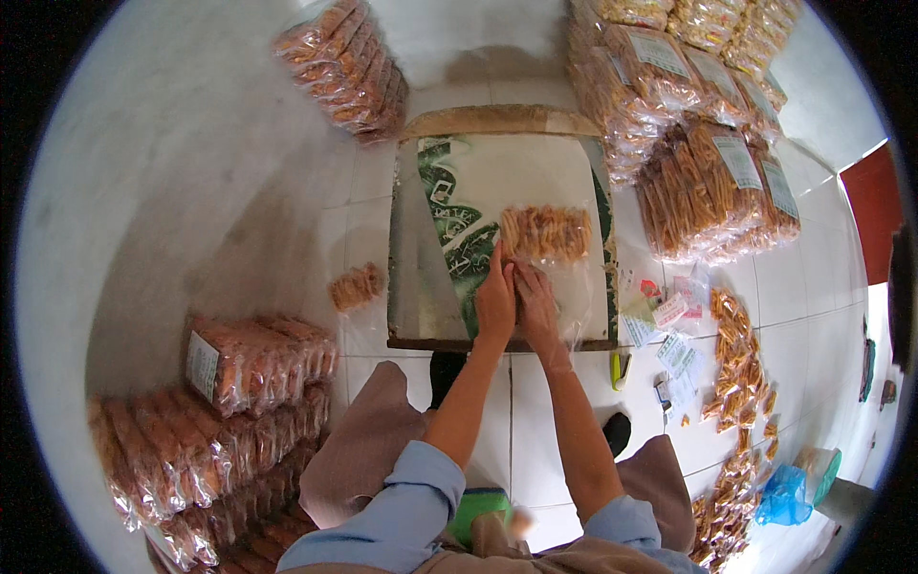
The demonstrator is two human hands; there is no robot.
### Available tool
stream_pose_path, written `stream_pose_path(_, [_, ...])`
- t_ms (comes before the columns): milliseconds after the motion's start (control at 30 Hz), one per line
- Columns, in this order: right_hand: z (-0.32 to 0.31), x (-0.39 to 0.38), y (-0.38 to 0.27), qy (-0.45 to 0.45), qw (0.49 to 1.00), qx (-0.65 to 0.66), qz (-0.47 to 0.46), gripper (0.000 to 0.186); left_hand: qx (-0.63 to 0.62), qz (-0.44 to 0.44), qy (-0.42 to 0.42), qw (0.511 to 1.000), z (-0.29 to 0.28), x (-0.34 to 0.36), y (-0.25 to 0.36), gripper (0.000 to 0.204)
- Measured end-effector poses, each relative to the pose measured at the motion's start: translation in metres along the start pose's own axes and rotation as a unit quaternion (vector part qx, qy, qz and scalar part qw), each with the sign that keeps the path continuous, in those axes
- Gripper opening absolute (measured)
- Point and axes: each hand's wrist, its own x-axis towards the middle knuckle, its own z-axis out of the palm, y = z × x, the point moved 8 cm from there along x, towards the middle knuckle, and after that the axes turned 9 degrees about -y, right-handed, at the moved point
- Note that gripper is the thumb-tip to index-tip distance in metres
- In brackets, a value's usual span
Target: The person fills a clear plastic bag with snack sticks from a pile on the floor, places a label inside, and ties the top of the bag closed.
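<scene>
A clear plastic bag of brown snack sticks (545, 232) lies on the low board-topped table (507, 167), its plastic stretching toward the front edge. My left hand (496, 298) is at the bag's lower left, fingers together on the plastic, the index finger reaching up beside the snacks. Close against it, my right hand (535, 304) has its fingers bent and pressed on the bag just below the snacks. My fingertips partly overlap, so exactly what they pinch is hard to see. A smaller snack bag (356, 285) lies on the floor left of the table.
Stacked snack bundles stand at the front left (251, 368), back left (339, 67) and back right (717, 191). Loose small packets (732, 373), paper labels (677, 354), a yellow-green stapler-like tool (620, 371) and a blue plastic bag (782, 493) lie on the tiled floor at the right.
</scene>
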Motion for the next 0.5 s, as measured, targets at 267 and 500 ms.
stream_pose_path(267, [-0.006, -0.073, -0.036, 0.009, 0.997, -0.068, 0.041, 0.047, 0.017, 0.032, 0.147, 0.988, -0.025, -0.008, -0.015, 0.045])
stream_pose_path(500, [-0.111, -0.233, -0.045, 0.068, 0.980, -0.101, 0.157, 0.035, -0.014, 0.000, 0.089, 0.996, 0.008, -0.105, 0.093, 0.052])
